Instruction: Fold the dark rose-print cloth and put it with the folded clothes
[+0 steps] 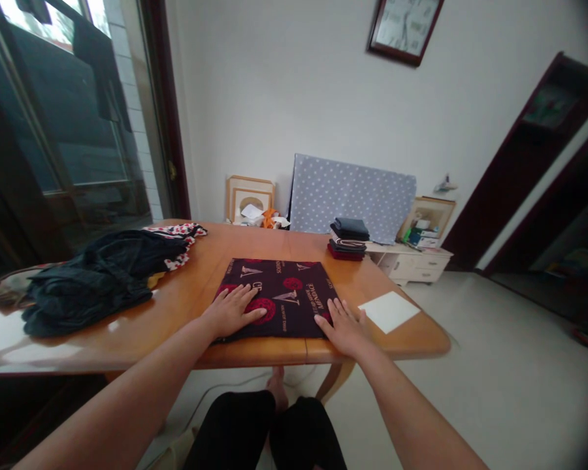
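A dark cloth garment (287,284) with red patches and printed lettering lies folded into a flat, nearly square shape by the table's near edge. My left hand (232,312) rests flat on its left side, fingers spread. On its right edge lies my right hand (343,326), also flat with the fingers apart. Neither hand grips the cloth. Which kind of garment it is, I cannot tell.
The wooden table (255,245) carries a heap of dark clothes (102,274) at left and a stack of folded clothes (347,238) at the far right. A white sheet of paper (389,311) lies right of my right hand. Behind stands a white drawer cabinet (416,266).
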`<state>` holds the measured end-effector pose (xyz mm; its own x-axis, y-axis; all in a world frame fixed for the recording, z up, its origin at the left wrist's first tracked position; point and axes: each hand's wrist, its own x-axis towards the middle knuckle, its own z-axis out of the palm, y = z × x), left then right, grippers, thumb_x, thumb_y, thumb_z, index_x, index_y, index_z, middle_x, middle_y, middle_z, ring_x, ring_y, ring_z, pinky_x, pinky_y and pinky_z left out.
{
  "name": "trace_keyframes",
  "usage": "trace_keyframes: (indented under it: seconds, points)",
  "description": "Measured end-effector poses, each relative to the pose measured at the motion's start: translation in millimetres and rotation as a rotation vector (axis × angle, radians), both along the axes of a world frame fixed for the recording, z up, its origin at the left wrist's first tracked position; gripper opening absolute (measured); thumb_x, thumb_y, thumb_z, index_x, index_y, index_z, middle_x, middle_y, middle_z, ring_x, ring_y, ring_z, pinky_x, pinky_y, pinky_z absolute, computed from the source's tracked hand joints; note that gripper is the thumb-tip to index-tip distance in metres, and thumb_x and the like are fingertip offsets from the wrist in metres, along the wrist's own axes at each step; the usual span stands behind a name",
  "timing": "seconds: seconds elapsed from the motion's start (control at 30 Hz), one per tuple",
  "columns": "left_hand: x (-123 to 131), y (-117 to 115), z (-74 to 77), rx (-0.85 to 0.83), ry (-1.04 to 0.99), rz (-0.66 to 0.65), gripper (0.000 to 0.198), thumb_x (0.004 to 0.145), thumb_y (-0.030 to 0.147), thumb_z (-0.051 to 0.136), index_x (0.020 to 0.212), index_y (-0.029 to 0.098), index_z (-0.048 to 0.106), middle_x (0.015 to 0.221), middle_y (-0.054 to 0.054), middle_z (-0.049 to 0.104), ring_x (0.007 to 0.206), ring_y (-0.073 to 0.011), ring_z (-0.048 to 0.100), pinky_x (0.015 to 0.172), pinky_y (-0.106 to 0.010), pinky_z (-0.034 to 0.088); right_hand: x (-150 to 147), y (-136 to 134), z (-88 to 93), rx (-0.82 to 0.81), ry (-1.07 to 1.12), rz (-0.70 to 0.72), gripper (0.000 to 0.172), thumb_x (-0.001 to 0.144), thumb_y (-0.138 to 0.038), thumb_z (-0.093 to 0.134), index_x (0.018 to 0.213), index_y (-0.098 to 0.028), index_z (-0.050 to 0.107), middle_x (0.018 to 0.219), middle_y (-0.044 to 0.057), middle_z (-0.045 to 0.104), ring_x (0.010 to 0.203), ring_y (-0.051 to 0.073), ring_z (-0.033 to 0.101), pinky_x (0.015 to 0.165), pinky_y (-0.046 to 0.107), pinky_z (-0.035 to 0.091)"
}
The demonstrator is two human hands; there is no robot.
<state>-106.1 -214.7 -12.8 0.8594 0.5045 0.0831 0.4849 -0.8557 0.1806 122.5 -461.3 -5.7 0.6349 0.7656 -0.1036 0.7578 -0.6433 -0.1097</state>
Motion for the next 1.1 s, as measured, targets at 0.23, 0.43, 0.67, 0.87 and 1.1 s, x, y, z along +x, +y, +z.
trace_keyframes:
  seconds: [0.23,0.43,0.67,0.87,1.1]
  points:
    - [0.9,-1.1,1.6,0.000,0.010,-0.004,0.085,0.088,0.080,0.024,0.157,0.031,0.023,0.163,-0.005,0.025,0.151,-0.0290,0.017,0.119,-0.050,0.011,18.4,-20.5,-4.9,0.010,-0.008,-0.037,0.076,0.097,-0.065,0.013,0.158,-0.019,0.019,0.164,0.006,0.016,0.151,0.028,0.008,0.116,0.064,-0.004]
    - [0.8,-1.0,1.8,-0.031,0.003,-0.012,0.085,0.088,0.080,0.027,0.157,0.030,0.023,0.163,-0.006,0.024,0.151,-0.0302,0.016,0.119,-0.051,0.010,11.8,-24.8,-6.3,0.131,-0.084,-0.029,0.070,0.100,-0.056,0.017,0.156,-0.016,0.027,0.162,0.009,0.024,0.151,0.026,0.014,0.118,0.059,0.002]
    - [1.3,1.5,0.4,-0.032,-0.005,-0.018,0.084,0.087,0.080,0.028,0.156,0.031,0.025,0.163,-0.006,0.024,0.151,-0.0303,0.016,0.119,-0.052,0.011,5.7,-33.0,-18.6,0.158,-0.027,0.101,0.066,0.100,-0.056,0.023,0.155,-0.019,0.031,0.161,0.009,0.027,0.150,0.027,0.019,0.119,0.058,-0.001]
    - [1.8,-0.1,1.7,-0.046,-0.009,-0.011,0.085,0.087,0.080,0.030,0.156,0.031,0.027,0.163,-0.007,0.025,0.151,-0.0309,0.017,0.118,-0.053,0.011,5.3,-36.2,-16.8,0.349,-0.059,0.168,0.051,0.099,-0.043,0.038,0.144,-0.023,0.048,0.152,0.009,0.045,0.144,0.027,0.034,0.119,0.057,0.007]
    - [0.9,1.2,1.4,-0.042,-0.067,-0.026,0.082,0.088,0.078,0.033,0.154,0.030,0.032,0.160,-0.009,0.032,0.149,-0.0320,0.022,0.118,-0.055,0.014,20.7,-64.3,-21.1,0.691,-0.047,0.099,0.029,0.091,-0.033,0.048,0.108,-0.023,0.069,0.109,0.006,0.071,0.105,0.022,0.062,0.094,0.037,0.046]
